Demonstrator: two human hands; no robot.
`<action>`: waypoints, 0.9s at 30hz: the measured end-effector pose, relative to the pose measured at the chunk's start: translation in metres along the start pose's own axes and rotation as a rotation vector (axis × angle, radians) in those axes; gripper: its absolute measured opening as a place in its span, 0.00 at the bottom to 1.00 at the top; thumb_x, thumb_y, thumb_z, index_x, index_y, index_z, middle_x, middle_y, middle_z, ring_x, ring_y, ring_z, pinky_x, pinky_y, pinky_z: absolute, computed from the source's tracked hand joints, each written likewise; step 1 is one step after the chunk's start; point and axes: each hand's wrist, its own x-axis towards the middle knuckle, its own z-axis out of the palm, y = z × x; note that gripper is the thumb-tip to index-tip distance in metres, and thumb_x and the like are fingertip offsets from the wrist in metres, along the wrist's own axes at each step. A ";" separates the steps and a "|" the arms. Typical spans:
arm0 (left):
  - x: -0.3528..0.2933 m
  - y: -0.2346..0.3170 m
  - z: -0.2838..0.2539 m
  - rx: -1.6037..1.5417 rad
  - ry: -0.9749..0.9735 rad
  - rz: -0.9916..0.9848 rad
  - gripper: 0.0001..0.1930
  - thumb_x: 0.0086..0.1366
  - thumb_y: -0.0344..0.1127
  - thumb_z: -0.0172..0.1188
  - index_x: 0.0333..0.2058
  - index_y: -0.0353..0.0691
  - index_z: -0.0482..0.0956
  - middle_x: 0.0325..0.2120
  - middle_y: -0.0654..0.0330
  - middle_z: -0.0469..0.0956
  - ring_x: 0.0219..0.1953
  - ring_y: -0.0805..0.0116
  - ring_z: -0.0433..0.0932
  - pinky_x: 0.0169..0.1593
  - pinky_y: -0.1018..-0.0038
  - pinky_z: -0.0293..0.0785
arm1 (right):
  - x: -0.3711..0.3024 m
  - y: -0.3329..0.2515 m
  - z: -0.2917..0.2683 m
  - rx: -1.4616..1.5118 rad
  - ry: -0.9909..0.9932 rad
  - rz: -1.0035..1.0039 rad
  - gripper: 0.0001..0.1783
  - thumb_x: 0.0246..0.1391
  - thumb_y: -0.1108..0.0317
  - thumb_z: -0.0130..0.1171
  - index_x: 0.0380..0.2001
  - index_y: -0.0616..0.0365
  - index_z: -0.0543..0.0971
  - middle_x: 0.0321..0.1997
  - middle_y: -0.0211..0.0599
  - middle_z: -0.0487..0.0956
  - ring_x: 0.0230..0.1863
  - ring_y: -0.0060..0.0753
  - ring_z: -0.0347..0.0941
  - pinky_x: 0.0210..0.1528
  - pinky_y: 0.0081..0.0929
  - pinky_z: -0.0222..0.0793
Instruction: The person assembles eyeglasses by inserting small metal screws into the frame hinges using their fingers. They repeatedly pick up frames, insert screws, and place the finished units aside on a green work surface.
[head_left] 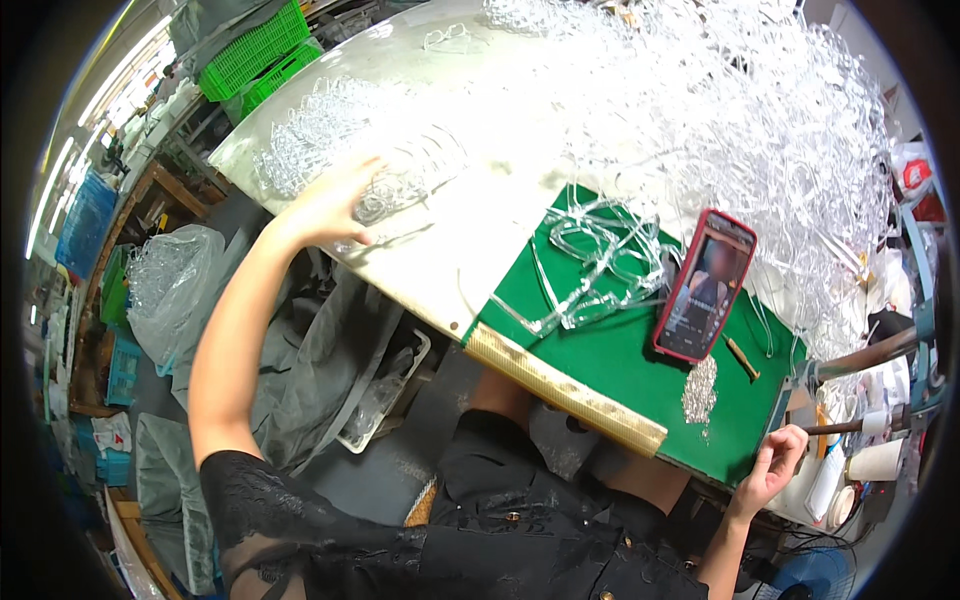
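Observation:
My left hand [338,208] reaches out over the pale tabletop, thumb and fingers spread apart. Just beyond its fingertips lie clear eyeglass frames [400,190], beside a larger heap of clear frames [325,130]. At the right corner of the green mat [610,370], my right hand [772,468] is closed with its fingers curled; what they hold, if anything, is hidden. Several clear eyeglass frames [600,255] lie tangled on the mat. A phone in a red case [705,285] leans there, its screen lit. In front of it sits a small pile of tiny metal parts [699,392].
A very large heap of clear frames [720,130] covers the far right of the table. A small screwdriver-like tool [742,358] lies on the mat. A gold-coloured strip [560,385] edges the table's front. Metal bars [865,355] stand at right; green crates [255,55] at far left.

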 end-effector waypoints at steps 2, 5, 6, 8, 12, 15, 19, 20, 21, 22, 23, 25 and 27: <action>0.016 -0.032 0.006 -0.062 -0.214 0.015 0.43 0.40 0.31 0.73 0.59 0.38 0.67 0.51 0.47 0.74 0.52 0.54 0.74 0.55 0.63 0.70 | 0.003 -0.004 0.011 -0.031 -0.034 -0.008 0.04 0.54 0.80 0.48 0.32 0.60 0.68 0.41 0.34 0.61 0.37 0.24 0.58 0.41 0.18 0.55; 0.068 -0.022 0.003 -0.207 -0.624 -0.270 0.50 0.42 0.32 0.73 0.65 0.37 0.56 0.56 0.43 0.69 0.56 0.51 0.71 0.59 0.66 0.67 | 0.005 -0.008 0.015 -0.135 -0.026 0.025 0.04 0.54 0.80 0.48 0.32 0.61 0.68 0.40 0.32 0.61 0.34 0.22 0.57 0.38 0.17 0.53; 0.069 -0.025 0.009 -0.206 -0.546 -0.196 0.49 0.43 0.31 0.73 0.65 0.37 0.56 0.55 0.43 0.70 0.55 0.50 0.72 0.58 0.66 0.68 | 0.006 -0.005 0.014 -0.176 -0.026 0.035 0.03 0.54 0.80 0.48 0.32 0.61 0.68 0.40 0.32 0.61 0.34 0.22 0.57 0.37 0.17 0.53; 0.053 -0.024 0.025 -0.194 -0.409 -0.067 0.46 0.45 0.30 0.72 0.63 0.37 0.58 0.52 0.44 0.73 0.53 0.50 0.74 0.55 0.66 0.70 | 0.004 -0.001 0.019 -0.218 -0.019 0.037 0.04 0.54 0.81 0.48 0.31 0.61 0.68 0.39 0.32 0.61 0.33 0.21 0.56 0.34 0.17 0.53; 0.036 -0.005 0.038 -0.079 -0.384 -0.133 0.42 0.46 0.29 0.69 0.62 0.38 0.61 0.43 0.47 0.78 0.43 0.44 0.77 0.44 0.59 0.74 | 0.001 -0.007 0.026 -0.408 -0.059 0.061 0.05 0.51 0.82 0.47 0.30 0.62 0.69 0.38 0.35 0.63 0.32 0.24 0.59 0.29 0.19 0.54; 0.013 0.014 0.039 0.007 -0.266 -0.053 0.38 0.47 0.26 0.65 0.60 0.40 0.63 0.36 0.51 0.79 0.36 0.45 0.78 0.36 0.56 0.74 | 0.000 -0.004 0.027 -0.465 -0.082 0.063 0.06 0.47 0.83 0.47 0.29 0.62 0.69 0.36 0.38 0.63 0.35 0.31 0.62 0.33 0.23 0.57; 0.021 0.006 0.026 -0.073 -0.358 0.004 0.35 0.49 0.26 0.63 0.58 0.39 0.64 0.36 0.51 0.77 0.35 0.48 0.78 0.34 0.59 0.74 | 0.003 -0.010 0.033 -0.462 -0.134 0.112 0.05 0.48 0.83 0.45 0.29 0.64 0.66 0.35 0.38 0.60 0.37 0.33 0.61 0.42 0.22 0.58; 0.023 0.004 0.021 -0.108 -0.376 0.023 0.34 0.50 0.25 0.63 0.58 0.39 0.64 0.36 0.51 0.77 0.34 0.48 0.78 0.33 0.59 0.74 | 0.004 -0.007 0.033 -0.509 -0.165 0.073 0.05 0.48 0.83 0.45 0.29 0.64 0.66 0.35 0.38 0.60 0.37 0.34 0.61 0.42 0.23 0.58; 0.029 0.006 0.014 -0.044 -0.449 -0.013 0.31 0.50 0.24 0.63 0.56 0.39 0.66 0.37 0.52 0.77 0.34 0.48 0.78 0.34 0.60 0.74 | 0.005 -0.010 0.036 -0.524 -0.165 0.096 0.05 0.48 0.83 0.45 0.29 0.63 0.65 0.35 0.39 0.60 0.37 0.35 0.61 0.43 0.23 0.58; 0.037 0.004 0.010 -0.067 -0.471 0.002 0.31 0.50 0.24 0.62 0.56 0.40 0.66 0.36 0.52 0.77 0.34 0.48 0.78 0.34 0.60 0.74 | 0.005 -0.014 0.038 -0.545 -0.160 0.119 0.05 0.48 0.83 0.45 0.29 0.63 0.65 0.35 0.39 0.60 0.37 0.36 0.61 0.43 0.23 0.58; 0.046 0.000 0.006 -0.090 -0.493 0.016 0.31 0.50 0.23 0.62 0.56 0.41 0.67 0.36 0.53 0.77 0.33 0.48 0.78 0.34 0.60 0.74 | 0.004 -0.015 0.039 -0.580 -0.167 0.122 0.04 0.47 0.82 0.45 0.28 0.63 0.65 0.34 0.40 0.59 0.37 0.38 0.60 0.43 0.25 0.58; 0.059 -0.008 -0.006 -0.116 -0.433 0.103 0.31 0.46 0.20 0.57 0.53 0.41 0.69 0.32 0.56 0.77 0.33 0.51 0.79 0.32 0.61 0.75 | 0.008 -0.054 0.059 -0.781 -0.164 0.066 0.06 0.49 0.74 0.54 0.32 0.61 0.77 0.37 0.45 0.74 0.41 0.48 0.70 0.49 0.42 0.65; 0.101 -0.024 -0.024 0.010 -0.285 0.148 0.32 0.45 0.21 0.57 0.53 0.47 0.71 0.34 0.56 0.77 0.34 0.51 0.79 0.35 0.63 0.77 | 0.005 -0.057 0.059 -0.832 -0.152 0.078 0.06 0.49 0.74 0.54 0.32 0.61 0.77 0.36 0.45 0.74 0.41 0.48 0.70 0.49 0.42 0.65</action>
